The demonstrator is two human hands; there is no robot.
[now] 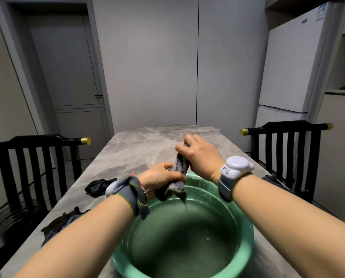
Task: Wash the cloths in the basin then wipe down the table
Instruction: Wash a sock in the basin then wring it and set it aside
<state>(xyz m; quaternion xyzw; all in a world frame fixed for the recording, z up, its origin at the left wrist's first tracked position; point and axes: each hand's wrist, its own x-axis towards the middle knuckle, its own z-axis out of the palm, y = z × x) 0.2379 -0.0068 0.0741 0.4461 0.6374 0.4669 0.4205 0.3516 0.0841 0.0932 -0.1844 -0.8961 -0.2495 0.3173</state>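
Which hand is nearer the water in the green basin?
Left. The left hand grips the cloth low, just over the basin rim; the right hand grips it higher, farther off.

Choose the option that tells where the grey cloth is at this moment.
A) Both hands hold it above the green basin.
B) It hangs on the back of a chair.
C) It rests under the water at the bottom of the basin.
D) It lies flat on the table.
A: the left hand and the right hand both grip the grey cloth, which is bunched between them over the green basin.
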